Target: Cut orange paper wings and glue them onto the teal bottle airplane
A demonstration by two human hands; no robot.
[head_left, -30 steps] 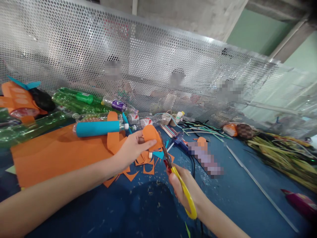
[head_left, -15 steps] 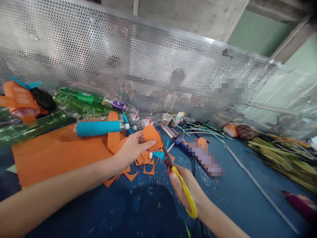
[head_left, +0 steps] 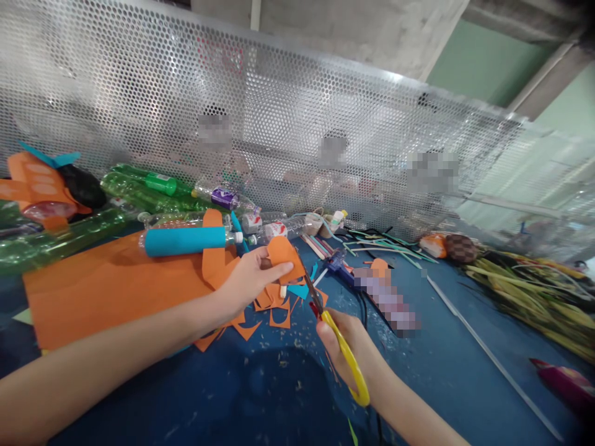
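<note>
My left hand (head_left: 248, 279) pinches a small rounded orange paper piece (head_left: 283, 251) above the blue table (head_left: 446, 371). My right hand (head_left: 346, 347) grips yellow-handled scissors (head_left: 334, 337), and their blades reach up to the right edge of that piece. Orange paper scraps (head_left: 272, 310) lie on the table just below the two hands. A large orange sheet (head_left: 106, 288) lies under my left forearm, and a bottle wrapped in teal paper (head_left: 186, 240) rests on it.
Green and clear plastic bottles (head_left: 144, 186) lie along a perforated metal screen (head_left: 297, 118) at the back. An orange paper plane model (head_left: 37, 189) sits far left. Straws (head_left: 381, 241), a blue glue gun (head_left: 337, 263) and dried leaves (head_left: 534, 291) lie to the right.
The scissors and my right hand have shifted slightly down and left along the orange piece's edge; my left hand has barely moved.
</note>
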